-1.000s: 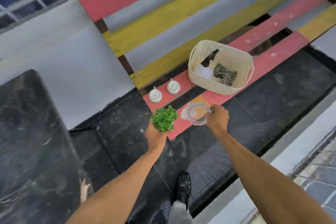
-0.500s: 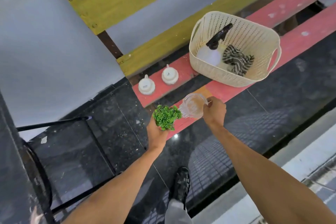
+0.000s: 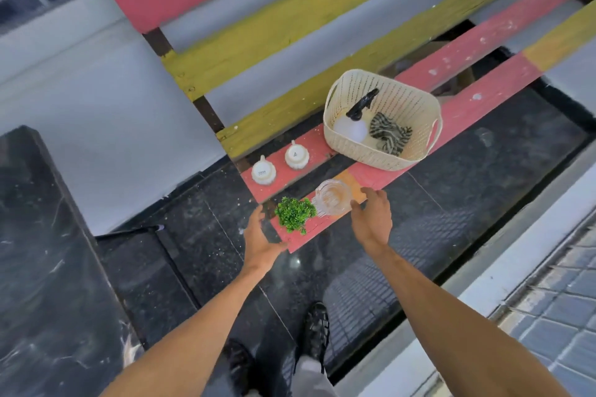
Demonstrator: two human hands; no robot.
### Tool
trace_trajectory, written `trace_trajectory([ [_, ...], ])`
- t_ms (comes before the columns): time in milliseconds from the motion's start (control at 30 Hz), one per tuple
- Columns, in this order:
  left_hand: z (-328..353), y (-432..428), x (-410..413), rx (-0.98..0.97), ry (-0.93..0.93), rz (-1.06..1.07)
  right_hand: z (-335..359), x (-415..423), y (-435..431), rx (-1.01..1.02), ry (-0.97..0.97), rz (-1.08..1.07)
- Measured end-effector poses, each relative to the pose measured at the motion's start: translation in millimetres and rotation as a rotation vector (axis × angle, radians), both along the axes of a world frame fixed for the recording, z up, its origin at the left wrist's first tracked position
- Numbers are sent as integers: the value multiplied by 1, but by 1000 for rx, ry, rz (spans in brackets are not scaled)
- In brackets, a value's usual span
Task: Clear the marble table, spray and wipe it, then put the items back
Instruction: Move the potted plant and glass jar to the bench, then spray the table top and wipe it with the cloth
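A person stands over a slatted bench painted pink and yellow, both bare arms reaching down to it. The left hand is spread open and holds nothing, its fingers just beside a small green plant that stands on the nearest slat. The right hand is also open and empty, fingertips just beside a clear ribbed glass that sits upright on the same slat, between the plant and that hand. Neither hand appears to grip its item. Judging by this, the step in hand is parking the table's items on the bench, and it looks nearly done. To finish well, each hand should draw straight back without brushing its item, since both stand close to the slat's front edge and a nudge could tip them onto the dark floor. Beyond the left hand, on the next slat, sit two white cups, upside down and side by side. Beyond the right hand stands one cream plastic basket holding one white spray bottle with a black trigger and one striped cloth, likely needed next. The count: one plant, one glass, two cups, one basket, one bottle, one cloth. The dark marble table lies well to the left of the left arm.
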State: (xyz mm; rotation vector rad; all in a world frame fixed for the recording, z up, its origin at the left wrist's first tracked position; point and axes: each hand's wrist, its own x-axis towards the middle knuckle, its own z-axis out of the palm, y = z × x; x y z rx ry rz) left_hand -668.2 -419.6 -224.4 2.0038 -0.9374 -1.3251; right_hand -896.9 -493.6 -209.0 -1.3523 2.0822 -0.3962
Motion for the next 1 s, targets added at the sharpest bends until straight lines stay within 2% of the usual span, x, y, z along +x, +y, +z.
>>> trace_trajectory([
  [233, 97, -52, -8, -171, -21, -195, 88, -11, -2, -150, -44, -37],
  [367, 112, -109, -46, -263, 13, -318, 100, -45, -31, -235, -37, -67],
  [633, 63, -232, -133, -219, -15, -221, 48, -120, -145, -170, -72, 43],
  [800, 34, -270, -151, -146, -94, -230, 13, -133, -198, -23, -102, 138],
  [1000, 16, -287, -161, -110, -180, -215, -34, -123, -230, 234, 10, 272],
])
